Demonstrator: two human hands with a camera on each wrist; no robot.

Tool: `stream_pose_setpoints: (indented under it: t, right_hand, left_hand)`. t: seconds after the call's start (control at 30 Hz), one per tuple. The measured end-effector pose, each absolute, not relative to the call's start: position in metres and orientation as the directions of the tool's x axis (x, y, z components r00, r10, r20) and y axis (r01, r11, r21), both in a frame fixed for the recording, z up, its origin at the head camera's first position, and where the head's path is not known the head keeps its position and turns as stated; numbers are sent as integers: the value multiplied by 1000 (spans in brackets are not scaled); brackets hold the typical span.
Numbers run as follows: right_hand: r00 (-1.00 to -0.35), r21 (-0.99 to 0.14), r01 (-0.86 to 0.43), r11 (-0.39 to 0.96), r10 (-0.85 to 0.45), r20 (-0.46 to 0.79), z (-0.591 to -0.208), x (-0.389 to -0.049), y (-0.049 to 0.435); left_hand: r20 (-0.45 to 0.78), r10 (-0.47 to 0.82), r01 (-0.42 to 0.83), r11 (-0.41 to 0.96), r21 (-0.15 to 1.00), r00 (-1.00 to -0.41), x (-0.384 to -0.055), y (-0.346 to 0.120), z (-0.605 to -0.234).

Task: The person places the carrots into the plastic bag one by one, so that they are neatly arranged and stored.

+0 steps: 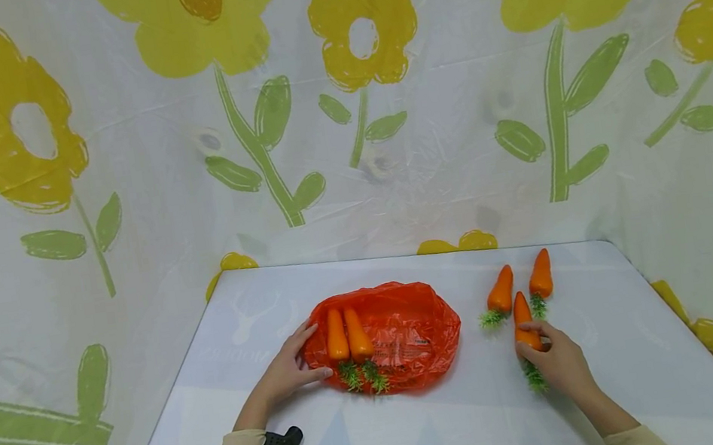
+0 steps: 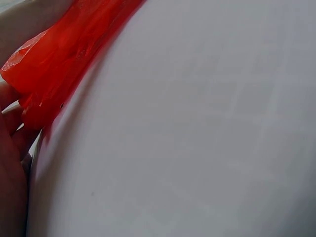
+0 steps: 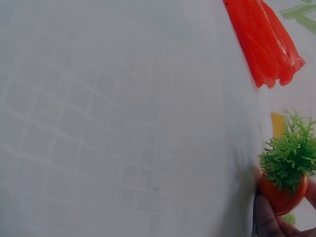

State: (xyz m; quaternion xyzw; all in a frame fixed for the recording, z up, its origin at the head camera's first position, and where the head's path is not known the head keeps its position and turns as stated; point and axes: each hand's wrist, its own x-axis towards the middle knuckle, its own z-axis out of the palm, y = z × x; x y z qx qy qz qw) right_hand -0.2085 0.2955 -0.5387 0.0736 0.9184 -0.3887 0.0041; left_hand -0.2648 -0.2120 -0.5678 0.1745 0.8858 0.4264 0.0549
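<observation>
A red plastic bag (image 1: 406,329) lies spread open on the table, with two toy carrots (image 1: 347,334) side by side in its left part, green tops toward the near rim. My left hand (image 1: 291,368) rests against the bag's left edge, thumb and fingers spread apart; the left wrist view shows the red plastic (image 2: 59,59) beside the fingers. To the right of the bag, my right hand (image 1: 556,358) pinches a toy carrot (image 1: 524,324) between thumb and fingers, tip pointing away. Its leafy green top (image 3: 290,153) shows close up in the right wrist view.
Two more toy carrots lie beyond my right hand, the left one (image 1: 501,289) tilted and the other (image 1: 541,274) farther back. The white table (image 1: 387,439) ends at a flower-patterned curtain (image 1: 431,166) behind and at both sides.
</observation>
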Motion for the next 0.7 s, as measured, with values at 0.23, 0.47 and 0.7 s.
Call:
stream_pose_setpoints:
  t: [0.23, 0.47, 0.7]
  right_hand:
    - [-987, -736, 146, 661, 142, -68, -542, -208, 297]
    - [-989, -751, 132, 647, 139, -55, -542, -205, 297]
    - [-987, -761, 136, 634, 152, -50, -538, -203, 295]
  left_hand:
    - [42, 351, 251, 577, 777, -935, -265, -213, -569]
    - [58, 360, 269, 573, 774, -931, -263, -212, -567]
    - [69, 359, 278, 572, 772, -931, -263, -212, -566]
